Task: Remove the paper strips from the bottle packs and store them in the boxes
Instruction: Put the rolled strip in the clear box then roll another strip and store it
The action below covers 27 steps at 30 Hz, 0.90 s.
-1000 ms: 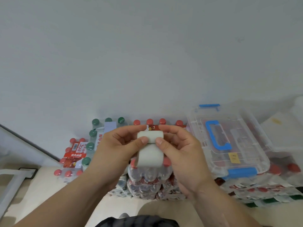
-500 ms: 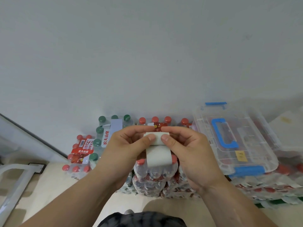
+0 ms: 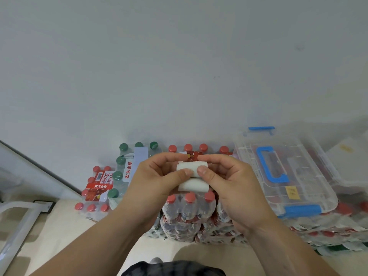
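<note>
Both hands, left hand (image 3: 157,176) and right hand (image 3: 229,182), pinch the folded white paper strip (image 3: 192,179) at its top fold; it looks light and limp, best held by its edges.

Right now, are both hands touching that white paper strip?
Touching. The head view shows the left hand and right hand both pinching the paper strip, thumbs on its front.

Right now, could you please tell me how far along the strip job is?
Done: one paper strip is off its pack. In hand: the left hand and right hand pinch it, folded over, above the red-capped packs. Left: it is not yet in the clear box, whose lid looks shut, and the green-capped pack carries a white strip to remove.
</note>
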Available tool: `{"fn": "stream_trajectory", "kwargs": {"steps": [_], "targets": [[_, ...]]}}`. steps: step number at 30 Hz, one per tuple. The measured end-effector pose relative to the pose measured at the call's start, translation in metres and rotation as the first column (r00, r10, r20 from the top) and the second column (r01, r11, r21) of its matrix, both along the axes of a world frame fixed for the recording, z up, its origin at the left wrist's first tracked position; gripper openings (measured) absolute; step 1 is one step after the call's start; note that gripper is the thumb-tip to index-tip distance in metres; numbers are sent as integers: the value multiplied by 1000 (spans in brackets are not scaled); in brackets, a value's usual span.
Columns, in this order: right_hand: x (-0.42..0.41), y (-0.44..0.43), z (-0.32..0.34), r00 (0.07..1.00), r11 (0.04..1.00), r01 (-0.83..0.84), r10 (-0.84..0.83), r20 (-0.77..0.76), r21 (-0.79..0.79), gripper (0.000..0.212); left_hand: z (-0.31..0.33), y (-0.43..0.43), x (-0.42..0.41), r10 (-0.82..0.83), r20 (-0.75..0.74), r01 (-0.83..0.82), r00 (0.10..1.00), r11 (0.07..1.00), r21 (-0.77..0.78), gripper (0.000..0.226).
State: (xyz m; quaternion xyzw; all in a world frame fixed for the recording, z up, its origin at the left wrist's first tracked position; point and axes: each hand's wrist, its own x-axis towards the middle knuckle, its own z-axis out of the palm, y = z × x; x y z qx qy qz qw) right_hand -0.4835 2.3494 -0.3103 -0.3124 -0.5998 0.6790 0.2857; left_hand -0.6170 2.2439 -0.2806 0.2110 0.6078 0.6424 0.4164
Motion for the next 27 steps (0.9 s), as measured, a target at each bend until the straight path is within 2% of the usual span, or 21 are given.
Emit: {"fn": "stream_trajectory", "kwargs": {"steps": [5,9,11,14,17,21,25,27], "targets": [[2,-2,0,1000,997,-25,24,10,68,24,-2,3,-1,22,-2,-22,1000,1000,-9,17],[1,-4,3,1000,1000,10,-10,-12,5,29,-6,6,-2,56,-57,-55,997,998,12,18],[1,-2,3,999,999,31,-32,25,14,28,-8,6,-2,58,-86,-58,995,998,9,19],[2,2,0,999,1000,29,-29,46,10,19,-6,5,0,21,-136,-24,991,999,-21,19],[5,4,0,999,1000,18,-19,36,19,24,-3,8,1,-55,-213,41,975,997,-71,24],[6,4,5,999,998,-6,3,40,58,30,0,10,-4,-71,-201,56,977,995,-78,15],[4,1,8,1000,1000,21,-21,1,8,27,0,11,-7,-40,-243,29,969,998,-52,17],[2,-1,8,999,999,48,-48,-14,-25,36,0,11,-6,-48,-291,33,955,998,-54,18]]}}
